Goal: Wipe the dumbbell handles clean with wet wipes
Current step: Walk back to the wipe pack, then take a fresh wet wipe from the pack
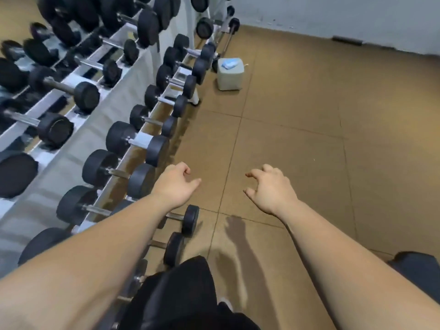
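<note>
Black dumbbells with metal handles fill a white tiered rack (123,91) along the left. The lowest row (133,141) runs from near me toward the back wall. A blue pack of wet wipes (230,63) lies on top of a pale cube (229,78) on the floor, far ahead. My left hand (177,185) hovers above the floor beside the lowest row, fingers loosely curled, holding nothing. My right hand (269,186) hangs over the brown floor, fingers bent and spread, also holding nothing. Both hands are well short of the wipes.
Brown tiled rubber floor (309,139) stretches ahead and right to a grey wall (333,17). A second rack (214,25) with dumbbells stands at the back. My dark-clothed knee (185,289) is at the bottom, and a dark object (419,265) is at the right edge.
</note>
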`<state>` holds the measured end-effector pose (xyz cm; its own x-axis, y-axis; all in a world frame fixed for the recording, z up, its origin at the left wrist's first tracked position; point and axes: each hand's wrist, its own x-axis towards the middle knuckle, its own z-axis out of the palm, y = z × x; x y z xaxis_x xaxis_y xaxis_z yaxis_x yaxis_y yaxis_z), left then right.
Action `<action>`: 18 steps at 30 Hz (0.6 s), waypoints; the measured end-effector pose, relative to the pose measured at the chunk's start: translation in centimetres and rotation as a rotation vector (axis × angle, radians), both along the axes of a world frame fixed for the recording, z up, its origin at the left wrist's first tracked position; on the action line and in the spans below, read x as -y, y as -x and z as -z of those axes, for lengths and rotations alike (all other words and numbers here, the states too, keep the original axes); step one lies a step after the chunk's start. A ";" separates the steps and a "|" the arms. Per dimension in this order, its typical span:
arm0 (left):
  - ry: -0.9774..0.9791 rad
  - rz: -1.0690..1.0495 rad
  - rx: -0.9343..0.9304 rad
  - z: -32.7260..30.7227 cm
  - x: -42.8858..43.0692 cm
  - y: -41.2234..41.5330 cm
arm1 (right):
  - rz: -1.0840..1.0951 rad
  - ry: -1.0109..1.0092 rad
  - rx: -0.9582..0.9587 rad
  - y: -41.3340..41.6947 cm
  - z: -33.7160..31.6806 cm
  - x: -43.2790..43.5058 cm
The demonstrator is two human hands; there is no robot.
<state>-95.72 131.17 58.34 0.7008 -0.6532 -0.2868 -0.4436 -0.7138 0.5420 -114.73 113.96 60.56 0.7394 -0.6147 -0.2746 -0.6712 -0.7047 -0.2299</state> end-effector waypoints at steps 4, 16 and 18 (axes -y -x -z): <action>-0.081 0.165 0.071 0.8 7.0 -2.7 | 0.065 0.005 -0.030 -1.5 0.6 6.8; -0.237 0.331 0.249 1.6 36.3 -20.6 | 0.202 0.015 -0.073 -17.3 0.7 35.6; -0.229 0.318 0.233 0.1 40.8 -23.1 | 0.227 0.004 -0.064 -19.6 0.1 39.8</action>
